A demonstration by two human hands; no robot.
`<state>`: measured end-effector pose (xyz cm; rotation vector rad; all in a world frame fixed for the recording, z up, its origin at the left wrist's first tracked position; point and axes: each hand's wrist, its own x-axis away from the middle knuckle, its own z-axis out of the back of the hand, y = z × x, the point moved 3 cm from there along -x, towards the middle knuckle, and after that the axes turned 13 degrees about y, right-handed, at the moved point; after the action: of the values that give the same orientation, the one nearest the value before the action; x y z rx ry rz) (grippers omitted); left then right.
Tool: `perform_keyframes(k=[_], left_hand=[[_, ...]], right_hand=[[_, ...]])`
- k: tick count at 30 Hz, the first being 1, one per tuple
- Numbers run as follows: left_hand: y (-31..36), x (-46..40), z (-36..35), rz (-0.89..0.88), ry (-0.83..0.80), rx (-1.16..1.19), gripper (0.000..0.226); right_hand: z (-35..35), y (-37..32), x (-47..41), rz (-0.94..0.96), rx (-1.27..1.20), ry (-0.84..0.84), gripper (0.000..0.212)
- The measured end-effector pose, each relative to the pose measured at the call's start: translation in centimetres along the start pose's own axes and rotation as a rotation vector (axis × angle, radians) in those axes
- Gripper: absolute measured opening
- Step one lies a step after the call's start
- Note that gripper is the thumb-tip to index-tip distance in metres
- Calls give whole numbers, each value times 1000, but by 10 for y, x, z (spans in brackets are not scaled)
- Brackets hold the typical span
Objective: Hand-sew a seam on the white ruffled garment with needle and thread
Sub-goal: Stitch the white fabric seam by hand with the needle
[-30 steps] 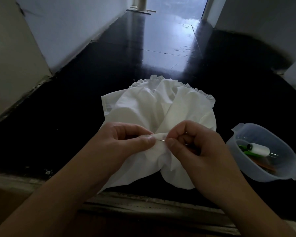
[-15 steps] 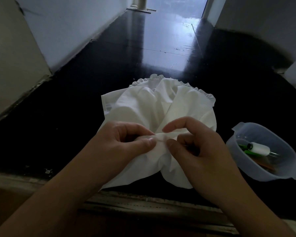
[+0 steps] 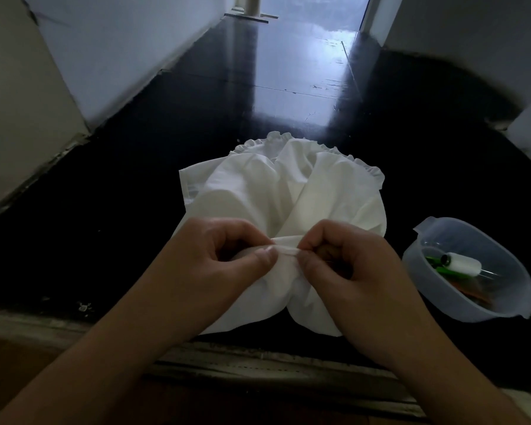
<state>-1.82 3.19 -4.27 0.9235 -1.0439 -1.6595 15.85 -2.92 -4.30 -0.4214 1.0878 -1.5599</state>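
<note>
The left hand (image 3: 224,259), fingers curled, pinches a folded edge of the white ruffled garment (image 3: 288,194), which lies on the black floor (image 3: 120,210) at centre. At its three o'clock, the right hand (image 3: 353,265) pinches the same fold; its index finger, raised half a second ago, has curled down. The needle is probably hidden. A plastic tub (image 3: 442,299) sits at four o'clock.

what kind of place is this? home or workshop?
Likely a home, worked at floor level: glossy black floor between plain white walls, white garment laid on it, small plastic bowl of sewing bits beside.
</note>
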Motion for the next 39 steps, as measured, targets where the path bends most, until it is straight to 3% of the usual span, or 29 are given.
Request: perform_keyframes(k=[10, 24, 29, 39], left_hand=[[5, 6, -4, -94, 87, -128, 14], [4, 7, -6, -122, 69, -128, 13], [4, 6, -5, -104, 56, -121, 11], [0, 4, -4, -70, 50, -95, 13]], right_hand=[[-2, -2, 3, 34, 73, 71, 19], [-5, -3, 5, 50, 110, 63, 11], [-2, 2, 1, -101, -93, -71, 18], [-3, 15, -3, -259, -403, -130, 14]])
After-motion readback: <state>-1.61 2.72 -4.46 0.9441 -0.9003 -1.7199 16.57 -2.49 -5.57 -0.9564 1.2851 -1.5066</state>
